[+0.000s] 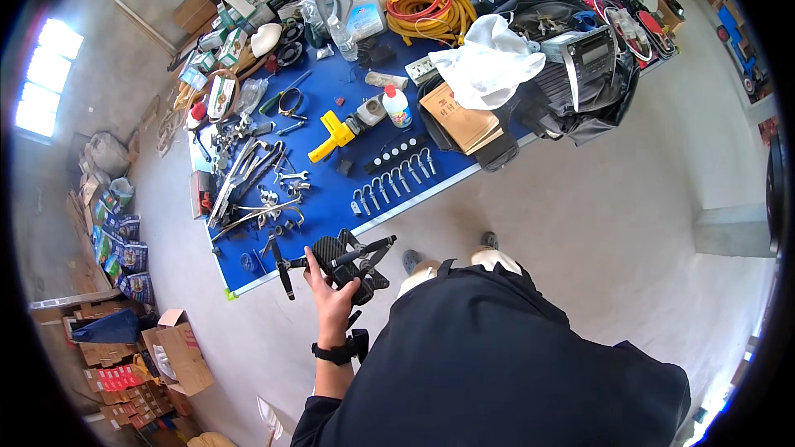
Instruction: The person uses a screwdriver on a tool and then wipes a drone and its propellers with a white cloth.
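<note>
My left hand (333, 298) is closed on a black drone (335, 250) with a carbon-fibre pattern and several thin arms. The thumb and fingers grip its body from the near side, and part of the body is hidden by them. The drone is held off the table's front left edge, above the floor. Nearest to it on the blue table (331, 215) are a small blue roll (248, 262) and a heap of metal fittings (269, 202). My right hand does not show; the black shirt fills the lower middle of the view.
A row of metal hook bolts (393, 182) lies along the table's front edge. Behind it are a yellow-handled tool (331, 136), a white bottle with a red cap (397, 107) and a brown booklet (460, 118). Cardboard boxes (178, 352) stand on the floor at left.
</note>
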`<state>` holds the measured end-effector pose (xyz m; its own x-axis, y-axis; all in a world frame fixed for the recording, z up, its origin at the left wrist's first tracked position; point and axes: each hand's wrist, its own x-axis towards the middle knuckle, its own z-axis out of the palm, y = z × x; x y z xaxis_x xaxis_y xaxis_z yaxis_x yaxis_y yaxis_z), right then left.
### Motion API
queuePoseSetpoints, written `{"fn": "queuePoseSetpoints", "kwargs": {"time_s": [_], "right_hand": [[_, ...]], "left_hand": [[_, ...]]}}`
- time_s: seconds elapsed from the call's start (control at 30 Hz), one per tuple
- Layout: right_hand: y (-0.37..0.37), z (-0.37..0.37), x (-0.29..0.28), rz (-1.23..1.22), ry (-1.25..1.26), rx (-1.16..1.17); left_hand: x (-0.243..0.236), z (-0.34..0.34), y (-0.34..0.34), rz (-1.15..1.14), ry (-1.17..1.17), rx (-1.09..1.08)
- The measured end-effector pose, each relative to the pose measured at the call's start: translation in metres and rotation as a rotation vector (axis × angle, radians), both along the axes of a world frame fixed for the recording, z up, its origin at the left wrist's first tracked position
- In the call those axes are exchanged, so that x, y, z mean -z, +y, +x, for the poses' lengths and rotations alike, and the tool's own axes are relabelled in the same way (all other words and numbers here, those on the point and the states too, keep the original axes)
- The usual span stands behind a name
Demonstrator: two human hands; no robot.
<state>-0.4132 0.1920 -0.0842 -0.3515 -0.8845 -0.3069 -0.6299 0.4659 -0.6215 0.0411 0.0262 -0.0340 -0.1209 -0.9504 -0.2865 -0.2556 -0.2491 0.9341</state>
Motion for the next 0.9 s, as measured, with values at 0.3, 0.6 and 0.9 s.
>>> {"fn": "queuePoseSetpoints", "kwargs": {"time_s": [0.3,0.6,0.9], "right_hand": [[0.260,-0.007,0.033,0.694,-0.265,-0.198],[0.282,-0.105,0.000,0.673,0.041,-1.042],[-0.013,-0.053,-0.297,-0.825,1.076,-1.206]], "left_hand": [[-0.008,-0.038,0.024,-0.016,-0.009,-0.029],[-0.013,-0.087,0.049,-0.073,-0.003,-0.001],[-0.034,-0.123,0.112,-0.077,-0.057,-0.047]]}}
